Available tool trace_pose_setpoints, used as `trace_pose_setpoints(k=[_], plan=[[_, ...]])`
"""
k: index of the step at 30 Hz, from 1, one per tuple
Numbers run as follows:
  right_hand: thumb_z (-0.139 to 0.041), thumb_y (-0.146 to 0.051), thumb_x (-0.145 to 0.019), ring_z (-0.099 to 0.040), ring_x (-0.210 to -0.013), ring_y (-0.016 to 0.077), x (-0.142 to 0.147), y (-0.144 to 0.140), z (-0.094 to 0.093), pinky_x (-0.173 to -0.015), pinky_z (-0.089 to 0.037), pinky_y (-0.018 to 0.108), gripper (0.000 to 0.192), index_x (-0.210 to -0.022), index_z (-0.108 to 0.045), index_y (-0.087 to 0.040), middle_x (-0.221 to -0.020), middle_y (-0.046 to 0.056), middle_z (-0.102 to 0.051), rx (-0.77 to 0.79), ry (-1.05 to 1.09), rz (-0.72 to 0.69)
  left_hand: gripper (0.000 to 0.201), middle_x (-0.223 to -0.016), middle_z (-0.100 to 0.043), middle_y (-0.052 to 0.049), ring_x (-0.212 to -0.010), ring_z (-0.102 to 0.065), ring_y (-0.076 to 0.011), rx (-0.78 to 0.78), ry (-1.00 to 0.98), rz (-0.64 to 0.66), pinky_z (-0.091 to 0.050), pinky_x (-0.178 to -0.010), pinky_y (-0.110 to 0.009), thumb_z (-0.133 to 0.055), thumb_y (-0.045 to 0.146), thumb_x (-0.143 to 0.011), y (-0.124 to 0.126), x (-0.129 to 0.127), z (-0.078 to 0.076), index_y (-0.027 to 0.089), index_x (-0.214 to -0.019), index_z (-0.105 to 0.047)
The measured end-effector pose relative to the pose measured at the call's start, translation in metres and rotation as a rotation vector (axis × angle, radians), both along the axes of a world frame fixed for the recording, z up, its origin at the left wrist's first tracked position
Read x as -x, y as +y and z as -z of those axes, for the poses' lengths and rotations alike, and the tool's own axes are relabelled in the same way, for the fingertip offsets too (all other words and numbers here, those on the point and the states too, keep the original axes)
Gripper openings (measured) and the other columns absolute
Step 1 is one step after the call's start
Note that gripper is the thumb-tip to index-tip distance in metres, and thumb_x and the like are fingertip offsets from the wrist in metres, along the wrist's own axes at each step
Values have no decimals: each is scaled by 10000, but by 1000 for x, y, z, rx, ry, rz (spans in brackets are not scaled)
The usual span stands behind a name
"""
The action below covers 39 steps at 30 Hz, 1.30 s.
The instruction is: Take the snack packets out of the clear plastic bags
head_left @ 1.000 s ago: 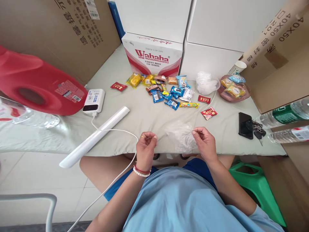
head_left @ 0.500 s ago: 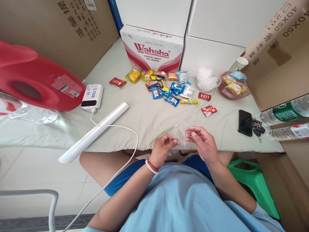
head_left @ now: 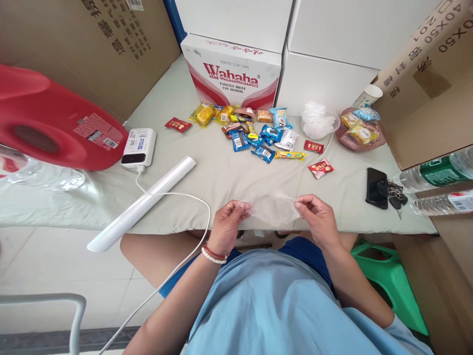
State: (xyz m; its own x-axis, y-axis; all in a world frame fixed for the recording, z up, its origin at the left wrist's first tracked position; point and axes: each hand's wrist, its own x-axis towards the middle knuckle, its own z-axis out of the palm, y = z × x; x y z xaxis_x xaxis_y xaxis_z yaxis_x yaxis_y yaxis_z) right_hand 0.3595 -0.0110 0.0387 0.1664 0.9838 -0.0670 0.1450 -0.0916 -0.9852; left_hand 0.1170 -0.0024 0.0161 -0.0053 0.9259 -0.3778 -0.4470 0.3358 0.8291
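A thin clear plastic bag (head_left: 274,209) is stretched between my two hands over the table's near edge. My left hand (head_left: 227,224) pinches its left side and my right hand (head_left: 317,218) pinches its right side. Farther back on the grey-green cloth (head_left: 221,172) lies a scatter of small wrapped snacks (head_left: 254,133) in blue, yellow and red packets. Two red packets (head_left: 320,167) lie apart, nearer my right hand.
A roll of white plastic bags (head_left: 144,209) lies at the left beside a power bank (head_left: 138,146) with a white cable. A red jug (head_left: 55,123) sits far left. A Wahaha box (head_left: 232,74), a snack plate (head_left: 364,133), a phone with keys (head_left: 377,187) and water bottles (head_left: 436,172) stand around.
My hands came together around the crumpled bag half a second ago, then moved apart again, and the bag is now pulled flat between them.
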Motion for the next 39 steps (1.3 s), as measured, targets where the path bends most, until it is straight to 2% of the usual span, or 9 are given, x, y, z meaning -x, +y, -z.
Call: trace_pose_setpoints(k=[6, 13, 18, 22, 25, 30, 32, 34, 39], plan=[[-832, -480, -754, -439, -583, 108, -30, 4, 11, -538, -374, 247, 332, -873, -675, -212, -710, -31, -575, 77, 86, 121, 442, -873, -745, -30, -846, -711, -159, 75, 61, -142, -570, -850, -318, -922, 488, -634, 5, 37, 2, 179, -799, -652], [-717, -649, -822, -486, -598, 129, -28, 3, 21, -512, -372, 246, 487, -1013, -717, -201, -788, 21, -683, 223, -73, -51, 446, -837, -734, -40, -782, -693, -160, 95, 263, -98, -564, -752, -297, -882, 524, -656, 7, 36, 8, 174, -797, -644], [-650, -796, -780, -411, -516, 100, -32, 36, 25, -420, -262, 239, 640, -927, -714, -177, -896, 93, -737, 255, 59, 156, 413, -782, -724, -33, -761, -674, -164, 81, 378, -22, -543, -728, -285, -868, 518, -655, 9, 40, 11, 178, -792, -680], [-725, -790, -697, -346, -487, 75, -34, 68, 26, -412, -203, 226, 642, -860, -722, -169, -786, 59, -690, 317, 154, 115, 407, -748, -719, -29, -755, -663, -179, 61, 452, 63, -533, -731, -298, -864, 533, -653, 12, 46, 14, 187, -790, -699], [-841, -666, -635, -437, -577, 101, -27, 75, 21, -500, -344, 228, 517, -796, -711, -192, -727, 5, -637, 147, 71, 59, 399, -751, -704, -21, -709, -629, -165, 58, 481, 43, -515, -708, -295, -846, 526, -667, 19, 52, 15, 187, -811, -692], [-682, -469, -914, -542, -714, 164, -5, 38, -2, -688, -472, 310, 254, -1015, -789, -262, -824, 21, -632, -255, -250, 61, 375, -903, -685, -10, -753, -600, -153, -68, 675, -308, -496, -689, -271, -837, 425, -706, 19, 54, 0, 219, -962, -657], [-618, -371, -973, -555, -730, 181, 7, 17, -7, -697, -475, 329, 219, -1074, -802, -310, -819, 32, -604, -362, -406, -86, 311, -851, -664, -7, -725, -583, -150, -128, 651, -219, -486, -672, -269, -794, 456, -776, 11, 44, -11, 222, -927, -656], [-567, -289, -997, -551, -745, 194, 19, 1, -6, -690, -465, 337, 267, -1122, -798, -339, -799, 40, -586, -445, -535, -243, 324, -800, -656, -15, -704, -590, -160, -130, 512, 14, -495, -660, -284, -735, 528, -835, 2, 26, -22, 219, -902, -665], [-466, -163, -1013, -482, -733, 195, 42, -15, 10, -647, -429, 315, 379, -1152, -784, -314, -767, 48, -557, -510, -779, -381, 450, -1168, -695, -87, -1025, -666, -237, -105, 416, 184, -533, -815, -337, -819, 487, -759, -2, -21, -23, 231, -1101, -679]])
